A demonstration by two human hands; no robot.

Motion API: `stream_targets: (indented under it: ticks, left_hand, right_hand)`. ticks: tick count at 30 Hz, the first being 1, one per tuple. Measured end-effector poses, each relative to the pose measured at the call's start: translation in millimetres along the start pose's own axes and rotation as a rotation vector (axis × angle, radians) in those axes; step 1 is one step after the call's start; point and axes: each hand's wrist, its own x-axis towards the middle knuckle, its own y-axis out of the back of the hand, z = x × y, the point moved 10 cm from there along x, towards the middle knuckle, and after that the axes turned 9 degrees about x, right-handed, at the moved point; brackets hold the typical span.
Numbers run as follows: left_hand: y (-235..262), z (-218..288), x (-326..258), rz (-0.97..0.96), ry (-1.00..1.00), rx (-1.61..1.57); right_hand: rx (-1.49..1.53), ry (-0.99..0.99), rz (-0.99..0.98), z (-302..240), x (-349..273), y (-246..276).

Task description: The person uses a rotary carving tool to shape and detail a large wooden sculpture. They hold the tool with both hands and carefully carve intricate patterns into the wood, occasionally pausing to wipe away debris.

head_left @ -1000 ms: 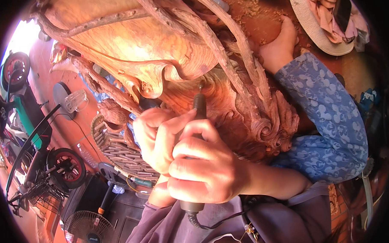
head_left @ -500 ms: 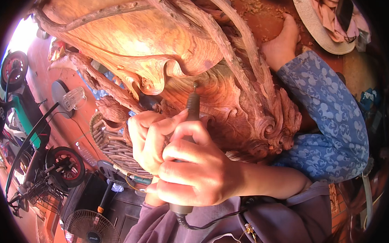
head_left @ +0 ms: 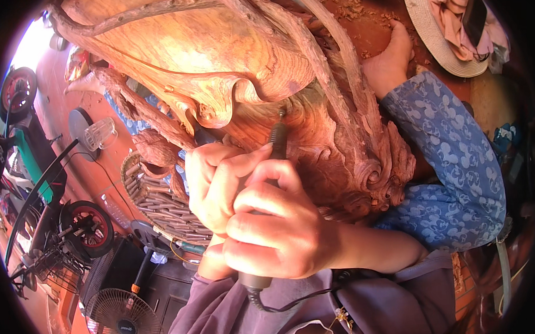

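On the wooden carving [head_left: 264, 67], set before the wearer, scrolls and folds appear already shaped, while a rotary tool [head_left: 279, 137] is clamped at its recess by the curled fingers of the right hand [head_left: 276, 234] and left hand [head_left: 217, 183] — how much is left cannot be told.

Woodcarving workshop, by look: ornate carved wood [head_left: 323, 165], corded rotary tool [head_left: 278, 138], scattered shavings [head_left: 350, 8].

Right hand [head_left: 281, 225]: wrapped firmly around the rotary tool [head_left: 278, 142]!
Left hand [head_left: 218, 183]: curled alongside, fingertips up at the dark grip.
Tool tip [head_left: 281, 114]: right over the wood carving [head_left: 198, 51], below its curled edge; contact unclear.
Basket [head_left: 128, 164]: off left, loaded with brown sticks.
Hat [head_left: 440, 56]: upper right, cradling pink cloth.
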Motion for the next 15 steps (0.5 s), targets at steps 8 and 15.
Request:
stream_targets:
  ticks: [8, 15]
  left_hand:
    - [13, -4, 3, 0.054, -0.049, 0.006]
    - [12, 0, 9, 0.087, -0.169, -0.004]
  right_hand:
    - [0.052, 0.043, 0.060, -4, 3, -12]
    - [-0.018, -0.033, -0.023, -3, 2, -8]
